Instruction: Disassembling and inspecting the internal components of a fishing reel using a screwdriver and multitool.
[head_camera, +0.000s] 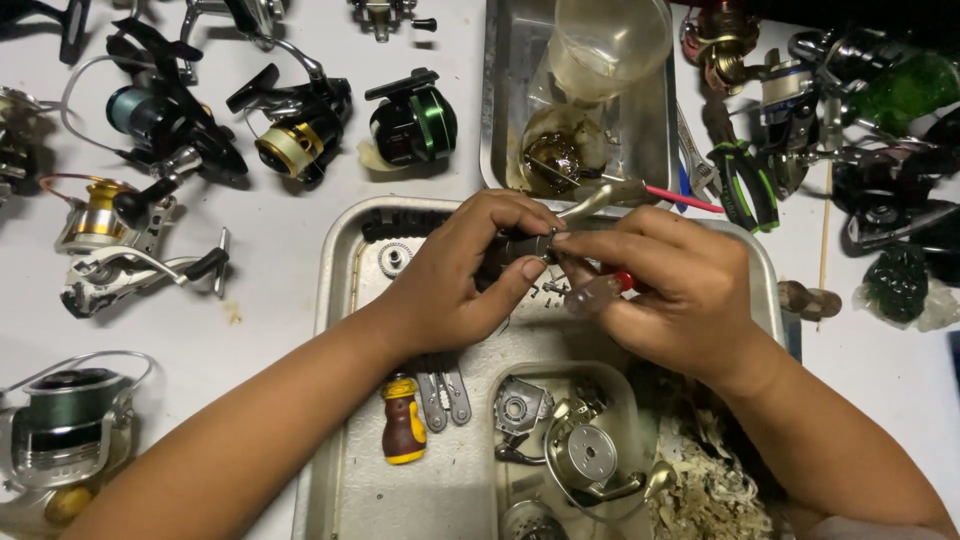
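1. Over the metal tray (340, 300) at the middle of the head view, both hands meet. The left hand (455, 285) has its fingers (520, 215) curled shut around a small dark reel part (525, 250), pinched between thumb and forefingers just above the tray floor.

2. The right hand (680, 295) closes its fingers on a screwdriver (600, 292) with a clear handle and a red band; its tip seems to point at the reel part, though the contact spot is hidden by the fingers.

3. Judging by this grip, a small fastener on the part is being worked with the driver. The next move looks to call for a steady hold and a careful turn, since the piece is tiny and loose screws (545, 290) already lie just below.

4. Also in the tray: a small brown and yellow bottle (403, 420), a gear (393, 258), a pair of metal clips (445, 395), and an inner tray with a silver reel body (585, 455) and debris beside it.

5. Behind it, a second tray (500, 120) holds a clear plastic cup (610, 45) and an oily dish (555, 155).

6. On the white surface (270, 260), spinning reels (290, 120) crowd the left; green-handled pliers (745, 185) and more reels lie at the right. Nothing blocks the hands, though the tray is cluttered.
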